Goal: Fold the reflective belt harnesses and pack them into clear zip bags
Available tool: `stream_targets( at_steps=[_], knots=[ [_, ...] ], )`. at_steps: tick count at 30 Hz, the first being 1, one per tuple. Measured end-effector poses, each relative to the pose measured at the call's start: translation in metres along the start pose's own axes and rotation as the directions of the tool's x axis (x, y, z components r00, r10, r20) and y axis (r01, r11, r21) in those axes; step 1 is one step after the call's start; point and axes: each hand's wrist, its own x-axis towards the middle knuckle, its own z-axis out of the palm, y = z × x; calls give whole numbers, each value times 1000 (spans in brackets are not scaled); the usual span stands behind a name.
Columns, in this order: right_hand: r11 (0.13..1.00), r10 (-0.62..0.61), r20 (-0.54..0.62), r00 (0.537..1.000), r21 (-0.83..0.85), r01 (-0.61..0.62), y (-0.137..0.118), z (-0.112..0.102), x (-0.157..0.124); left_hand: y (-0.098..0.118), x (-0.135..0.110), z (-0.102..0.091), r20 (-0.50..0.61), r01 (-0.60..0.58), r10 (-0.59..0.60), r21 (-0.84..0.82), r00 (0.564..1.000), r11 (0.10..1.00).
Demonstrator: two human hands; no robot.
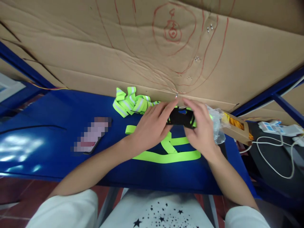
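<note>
My left hand [152, 125] and my right hand [200, 126] meet over a black buckle piece [180, 117] above the blue table [54, 126], fingers of both pinched on it. A neon-green strap [166, 155] runs from the black piece and loops flat on the table below my hands. Its far end is hidden under my palms.
A bundle of neon-green reflective straps [129, 101] lies behind my left hand, against a tilted cardboard sheet [95, 47]. A phone [91, 136] lies to the left. A clear plastic bag [216, 122], a small cardboard box [236, 126] and white cables [273, 152] sit to the right.
</note>
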Motion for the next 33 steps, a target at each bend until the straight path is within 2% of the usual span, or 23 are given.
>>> stream_targets(
  at_steps=[3,6,9,10,13,15,16,18,20,22,24,27,30,31,33],
  knots=[
    [979,80,-88,993,195,-61,7,-8,18,-7,14,-28,83,-11,40,-322,996,947],
    [934,135,-114,984,346,-89,7,-14,34,-17,30,-45,50,42,-19,-526,999,849],
    [882,87,9,996,465,-81,5,-20,44,-23,42,-45,56,149,-146,-633,988,759],
    [877,59,69,996,472,-85,6,-21,46,-24,45,-43,70,172,-173,-696,982,697],
    [881,9,208,978,460,-106,17,-19,46,-25,48,-37,101,181,-202,-886,974,426],
    [820,5,261,965,552,-153,28,-12,43,-23,48,-34,132,184,-185,-936,974,301],
    [753,0,296,955,629,-195,33,-6,42,-22,48,-33,144,190,-181,-942,973,277],
    [576,-19,382,924,760,-302,39,3,38,-19,47,-32,158,208,-186,-934,970,291],
    [415,-8,450,893,814,-406,39,8,36,-16,46,-31,159,223,-207,-914,965,338],
    [309,67,483,873,822,-478,35,7,37,-14,45,-29,168,238,-213,-899,963,368],
    [255,153,480,864,825,-503,31,4,39,-14,45,-28,199,259,-192,-892,961,370],
    [255,223,430,875,840,-479,28,-2,42,-17,45,-27,316,326,-84,-886,945,329],
    [328,283,313,907,857,-398,28,-4,41,-19,46,-28,365,352,-21,-879,931,321],
    [375,305,256,917,853,-363,28,-3,40,-19,46,-28,333,325,-41,-876,942,357],
    [510,326,130,937,810,-290,29,0,35,-18,45,-28,188,216,-106,-856,976,470]
  ],
)
